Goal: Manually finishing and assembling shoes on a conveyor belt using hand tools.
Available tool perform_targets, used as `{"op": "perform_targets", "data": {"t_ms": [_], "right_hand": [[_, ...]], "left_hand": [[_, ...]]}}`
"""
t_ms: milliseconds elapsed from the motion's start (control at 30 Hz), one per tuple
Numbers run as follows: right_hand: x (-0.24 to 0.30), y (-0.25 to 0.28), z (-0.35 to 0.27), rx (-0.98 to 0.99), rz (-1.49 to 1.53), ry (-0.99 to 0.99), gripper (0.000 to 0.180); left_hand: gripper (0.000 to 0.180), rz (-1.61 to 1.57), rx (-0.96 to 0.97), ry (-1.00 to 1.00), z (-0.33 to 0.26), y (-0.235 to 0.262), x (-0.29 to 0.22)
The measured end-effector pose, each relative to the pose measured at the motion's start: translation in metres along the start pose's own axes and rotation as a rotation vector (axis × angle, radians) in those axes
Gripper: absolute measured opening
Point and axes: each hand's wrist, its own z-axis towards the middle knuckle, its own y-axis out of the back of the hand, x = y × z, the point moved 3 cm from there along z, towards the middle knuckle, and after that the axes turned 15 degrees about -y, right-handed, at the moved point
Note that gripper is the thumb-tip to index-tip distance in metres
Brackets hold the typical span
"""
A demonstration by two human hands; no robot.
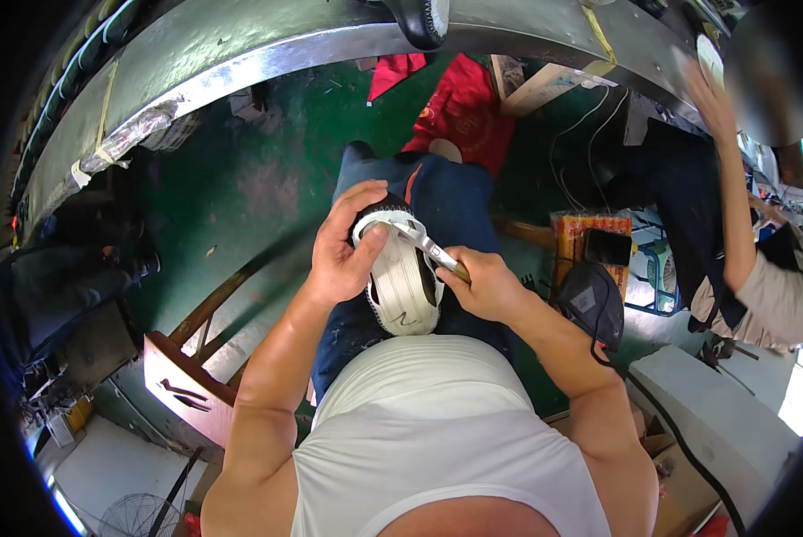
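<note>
A pale shoe [403, 291] with a dark lining or upper showing at its rim rests on my lap, its light sole-shaped face turned up. My left hand [343, 249] is wrapped round the shoe's far left side, the thumb pressing on the light surface. In the closed fist of my right hand [489, 285] is a silver metal hand tool [430, 249] with a yellowish handle. Its tip reaches the shoe's rim near my left thumb; the exact kind of tool is unclear.
Ahead curves a metal-edged bench [267, 61] with a black shoe [419, 25] on it. A red cloth [464, 112] lies below. Another person's arm [730, 197] is at right, near a phone [608, 246] and black cap [591, 302]. Pliers [185, 394] lie on a wooden board at left.
</note>
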Motion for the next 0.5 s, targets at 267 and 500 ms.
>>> {"op": "perform_targets", "data": {"t_ms": [267,500], "right_hand": [[-0.021,-0.019,0.012,-0.198,0.025,0.177,0.024],[0.014,0.009,-0.037,-0.088,-0.182,-0.141,0.021]], "left_hand": [[0.037,-0.098,0.006,0.079,-0.003,0.003,0.006],[0.041,-0.176,0.076,0.246,0.006,0.005,-0.009]]}}
